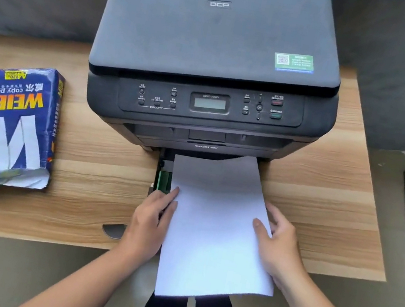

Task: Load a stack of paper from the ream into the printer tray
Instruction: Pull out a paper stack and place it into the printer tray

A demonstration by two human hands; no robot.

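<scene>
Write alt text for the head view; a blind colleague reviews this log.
Two bare hands, left hand and right hand, hold a white stack of paper by its sides over the pulled-out black printer tray of a dark grey desktop printer. A torn-open blue paper ream lies left on the wooden table.

Both hands on paper stack (215,226), far end under printer (217,55) front, over pulled-out tray (164,173). Left hand (151,216) grips left edge, fingers alongside green tray guide (164,180). Right hand (276,243) grips right edge, thumb on top of sheets. Near end of stack overhangs wooden table (322,201) edge, above dark trousers. Blue ream wrapper (10,125) lies well left on table, near end torn open.
</scene>
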